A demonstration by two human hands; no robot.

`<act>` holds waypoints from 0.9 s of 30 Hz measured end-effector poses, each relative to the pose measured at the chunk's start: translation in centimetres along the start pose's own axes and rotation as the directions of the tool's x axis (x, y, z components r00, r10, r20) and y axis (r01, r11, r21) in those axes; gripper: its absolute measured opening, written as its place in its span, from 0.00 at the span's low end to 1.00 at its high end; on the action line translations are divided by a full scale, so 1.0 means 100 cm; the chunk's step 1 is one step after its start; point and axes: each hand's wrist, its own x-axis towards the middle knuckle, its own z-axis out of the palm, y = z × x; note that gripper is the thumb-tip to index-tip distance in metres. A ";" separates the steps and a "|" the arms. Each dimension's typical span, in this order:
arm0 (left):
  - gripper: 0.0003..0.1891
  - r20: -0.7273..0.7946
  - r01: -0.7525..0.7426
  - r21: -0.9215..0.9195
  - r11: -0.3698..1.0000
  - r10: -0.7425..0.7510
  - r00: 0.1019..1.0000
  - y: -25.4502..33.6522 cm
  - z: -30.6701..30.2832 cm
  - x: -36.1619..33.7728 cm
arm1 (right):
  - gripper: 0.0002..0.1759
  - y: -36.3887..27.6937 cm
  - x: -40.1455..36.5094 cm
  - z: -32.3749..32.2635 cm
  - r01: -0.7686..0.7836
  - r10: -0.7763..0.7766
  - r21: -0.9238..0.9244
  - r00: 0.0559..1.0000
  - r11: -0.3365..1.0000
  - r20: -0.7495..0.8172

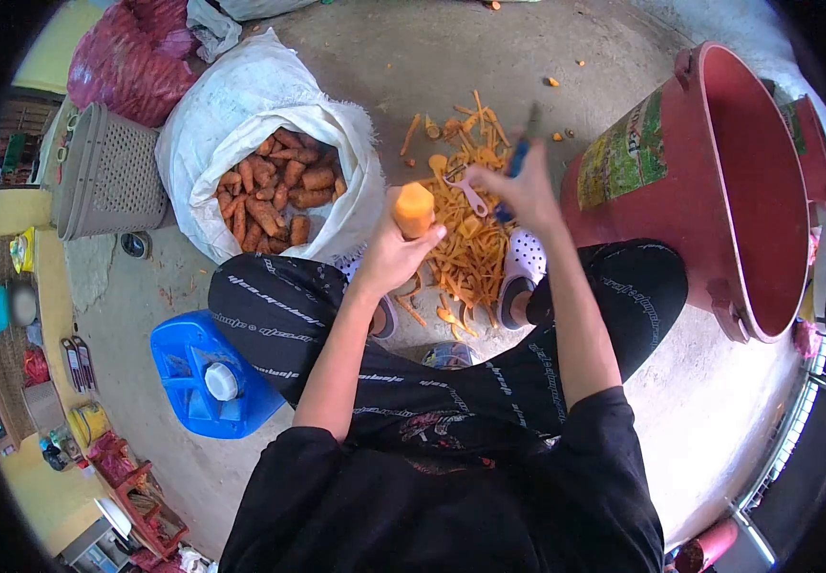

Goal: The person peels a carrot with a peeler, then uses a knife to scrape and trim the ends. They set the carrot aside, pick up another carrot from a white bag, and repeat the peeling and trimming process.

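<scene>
Just one cam to go by, worn up on the head, looking forward and pretty steeply down. Super wide and fisheye-ish too: black around the corners, with the left wall (50, 277) bent round and tipped sideways. Sits closest to the black shirt (461, 506), big at the near edge, then looks past the lap (432, 387) to the left hand (400, 253) and right hand (530, 186), roughly mid-view. Past those, takes in floor (394, 57) toward the far edge, catching the white sack (212, 110) at left and red bucket (623, 220) at right.
</scene>
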 end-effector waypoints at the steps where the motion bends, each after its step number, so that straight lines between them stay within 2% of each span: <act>1: 0.21 -0.088 -0.073 0.086 0.994 0.081 0.993 0.010 0.002 -0.002 | 0.49 0.010 0.011 -0.009 -0.014 0.012 -0.015 0.991 1.000 -0.136; 2: 0.20 -0.114 -0.097 0.103 0.990 0.109 0.988 0.014 0.002 -0.002 | 0.47 0.019 0.020 -0.012 -0.025 0.017 -0.028 0.964 0.999 -0.265; 5: 0.19 -0.191 -0.189 0.154 0.970 0.217 0.957 0.014 0.007 -0.004 | 0.46 -0.040 -0.005 -0.011 -0.173 0.166 0.261 0.985 0.950 0.050; 6: 0.19 -0.190 -0.187 0.162 0.969 0.216 0.958 0.016 0.009 -0.003 | 0.46 -0.044 -0.012 -0.005 -0.132 0.108 0.317 0.990 0.939 0.095; 8: 0.19 -0.189 -0.177 0.185 0.967 0.212 0.959 0.021 0.010 -0.003 | 0.46 -0.047 -0.022 0.001 -0.072 0.012 0.259 0.974 0.963 0.224; 14: 0.19 -0.145 -0.174 0.240 0.955 0.212 0.966 0.021 0.012 -0.002 | 0.48 -0.057 -0.032 0.007 -0.108 0.061 0.146 0.954 0.983 0.294; 17: 0.20 -0.143 -0.130 0.215 0.968 0.162 0.976 0.020 0.015 -0.003 | 0.48 -0.042 -0.027 0.009 -0.056 0.028 0.095 0.961 0.994 0.275; 20: 0.21 -0.095 -0.061 0.227 0.972 0.084 0.992 0.020 0.016 -0.005 | 0.47 -0.033 -0.024 0.011 -0.082 0.047 0.112 0.958 0.990 0.284; 23: 0.21 -0.115 -0.080 0.237 0.968 0.109 0.987 0.017 0.018 -0.004 | 0.40 -0.029 -0.023 0.014 -0.045 0.021 0.106 0.976 0.993 0.218; 26: 0.23 -0.130 0.075 0.237 0.969 -0.045 0.991 0.010 0.017 -0.002 | 0.31 -0.024 -0.016 0.014 -0.180 0.165 0.120 0.979 0.976 0.120; 27: 0.23 -0.138 0.050 0.261 0.964 -0.014 0.990 0.010 0.016 -0.001 | 0.21 -0.030 -0.016 0.013 -0.239 0.239 0.123 0.971 0.963 0.012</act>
